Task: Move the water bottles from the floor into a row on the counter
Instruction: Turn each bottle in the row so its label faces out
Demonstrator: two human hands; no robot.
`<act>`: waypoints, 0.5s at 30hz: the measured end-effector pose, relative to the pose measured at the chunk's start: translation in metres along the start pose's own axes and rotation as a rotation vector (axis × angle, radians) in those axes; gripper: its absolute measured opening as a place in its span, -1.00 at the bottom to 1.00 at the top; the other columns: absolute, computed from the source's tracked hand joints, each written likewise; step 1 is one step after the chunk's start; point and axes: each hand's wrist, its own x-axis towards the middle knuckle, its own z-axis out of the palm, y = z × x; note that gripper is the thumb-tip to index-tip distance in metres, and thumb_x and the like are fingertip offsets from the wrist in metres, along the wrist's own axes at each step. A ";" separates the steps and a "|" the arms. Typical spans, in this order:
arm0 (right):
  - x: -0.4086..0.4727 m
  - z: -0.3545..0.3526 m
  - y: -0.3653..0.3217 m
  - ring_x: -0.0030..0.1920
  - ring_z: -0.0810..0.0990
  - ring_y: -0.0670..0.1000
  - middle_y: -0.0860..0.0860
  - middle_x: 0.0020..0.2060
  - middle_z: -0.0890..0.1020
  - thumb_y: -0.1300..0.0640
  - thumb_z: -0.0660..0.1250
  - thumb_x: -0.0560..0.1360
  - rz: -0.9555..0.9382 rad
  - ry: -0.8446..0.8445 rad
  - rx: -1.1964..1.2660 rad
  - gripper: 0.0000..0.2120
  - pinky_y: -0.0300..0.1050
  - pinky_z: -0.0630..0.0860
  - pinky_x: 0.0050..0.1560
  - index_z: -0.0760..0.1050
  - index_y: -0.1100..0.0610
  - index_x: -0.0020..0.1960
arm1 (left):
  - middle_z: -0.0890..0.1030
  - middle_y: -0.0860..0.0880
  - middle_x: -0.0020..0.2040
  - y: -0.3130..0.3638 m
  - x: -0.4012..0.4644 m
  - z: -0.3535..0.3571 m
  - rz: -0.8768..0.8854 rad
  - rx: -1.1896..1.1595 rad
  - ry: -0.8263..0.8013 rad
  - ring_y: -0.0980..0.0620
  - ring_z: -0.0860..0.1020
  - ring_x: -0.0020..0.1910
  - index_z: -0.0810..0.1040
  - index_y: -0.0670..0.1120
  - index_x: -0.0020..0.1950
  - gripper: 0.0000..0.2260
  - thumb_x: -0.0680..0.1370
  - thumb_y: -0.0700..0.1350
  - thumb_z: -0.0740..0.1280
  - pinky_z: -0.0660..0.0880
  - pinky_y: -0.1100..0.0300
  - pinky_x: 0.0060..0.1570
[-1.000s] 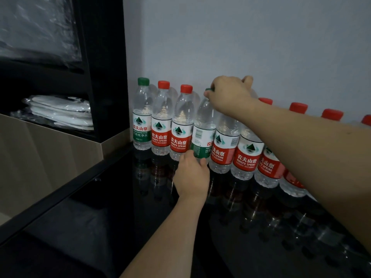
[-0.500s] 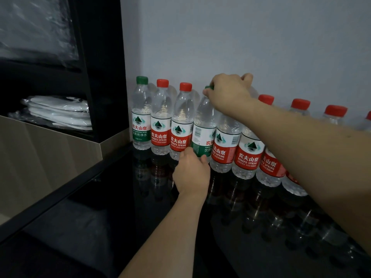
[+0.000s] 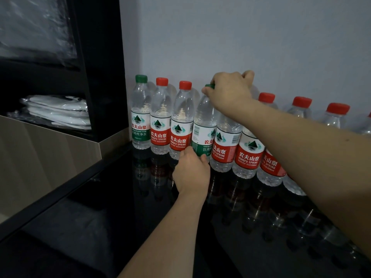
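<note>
Change: green-label bottle (image 3: 202,135) barely shifted; you keep seating it in row.
Fingers: left hand (image 3: 191,173) clasps its base, right hand (image 3: 228,91) pinches its cap.

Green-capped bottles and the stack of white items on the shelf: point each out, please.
Far-left green bottle (image 3: 141,127): head view, on its label.
Held green bottle (image 3: 202,137): head view, on its label.
White stack (image 3: 60,112): head view, mid-stack.

Dim light. Plain pale grey wall (image 3: 241,37) behind. Glossy black bench (image 3: 124,207) mirrors what stands on it. Left: black shelf unit (image 3: 100,67) with light wood panel (image 3: 50,157) below; plastic-wrapped white bundles (image 3: 58,111) in lower compartment, crinkled plastic sheet (image 3: 34,27) above.
</note>
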 end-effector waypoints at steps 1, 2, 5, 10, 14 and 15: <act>0.001 0.000 0.000 0.02 0.51 0.15 0.08 -0.18 0.60 -0.16 0.18 0.57 -0.003 0.003 -0.002 -0.69 0.09 0.16 0.21 0.49 0.06 -0.10 | 0.53 -0.01 0.06 0.000 0.000 0.000 0.001 -0.001 -0.001 -0.04 0.57 -0.03 0.45 -0.09 0.13 -0.77 0.59 0.03 0.28 0.47 0.07 -0.16; 0.001 0.000 0.000 0.01 0.51 0.15 0.08 -0.18 0.60 -0.15 0.19 0.57 -0.005 0.003 -0.003 -0.71 0.09 0.16 0.21 0.48 0.05 -0.12 | 0.53 -0.01 0.06 0.000 0.000 0.000 0.001 -0.002 -0.001 -0.04 0.57 -0.03 0.45 -0.09 0.14 -0.77 0.59 0.03 0.28 0.48 0.07 -0.16; 0.001 -0.001 -0.001 0.00 0.51 0.15 0.09 -0.18 0.60 -0.14 0.20 0.57 -0.005 -0.006 0.002 -0.73 0.09 0.15 0.22 0.48 0.04 -0.13 | 0.53 -0.01 0.06 0.000 0.000 0.000 0.000 -0.002 0.001 -0.03 0.57 -0.04 0.45 -0.09 0.13 -0.77 0.59 0.03 0.28 0.47 0.08 -0.17; 0.002 -0.002 0.000 -0.06 0.49 0.15 0.07 -0.27 0.55 -0.15 0.20 0.56 -0.008 -0.015 0.000 -0.68 0.09 0.15 0.20 0.45 0.07 -0.21 | 0.53 -0.01 0.06 0.000 0.000 0.001 0.002 0.002 -0.001 -0.03 0.57 -0.05 0.45 -0.08 0.13 -0.78 0.58 0.03 0.28 0.49 0.08 -0.16; 0.004 -0.002 0.000 -0.15 0.40 0.13 0.04 -0.41 0.42 -0.19 0.19 0.55 -0.013 -0.023 -0.025 -0.57 0.10 0.16 0.19 0.31 0.07 -0.34 | 0.52 -0.01 0.09 -0.001 0.000 0.003 0.017 0.012 -0.001 -0.02 0.56 -0.04 0.47 -0.08 0.15 -0.76 0.59 0.03 0.28 0.49 0.09 -0.17; 0.005 -0.002 -0.001 -0.16 0.39 0.13 0.03 -0.42 0.40 -0.20 0.20 0.55 -0.009 -0.027 -0.029 -0.57 0.10 0.16 0.19 0.29 0.07 -0.34 | 0.51 0.00 0.10 -0.001 0.000 0.003 0.019 0.015 -0.001 -0.02 0.56 -0.04 0.47 -0.08 0.17 -0.75 0.59 0.04 0.27 0.49 0.09 -0.16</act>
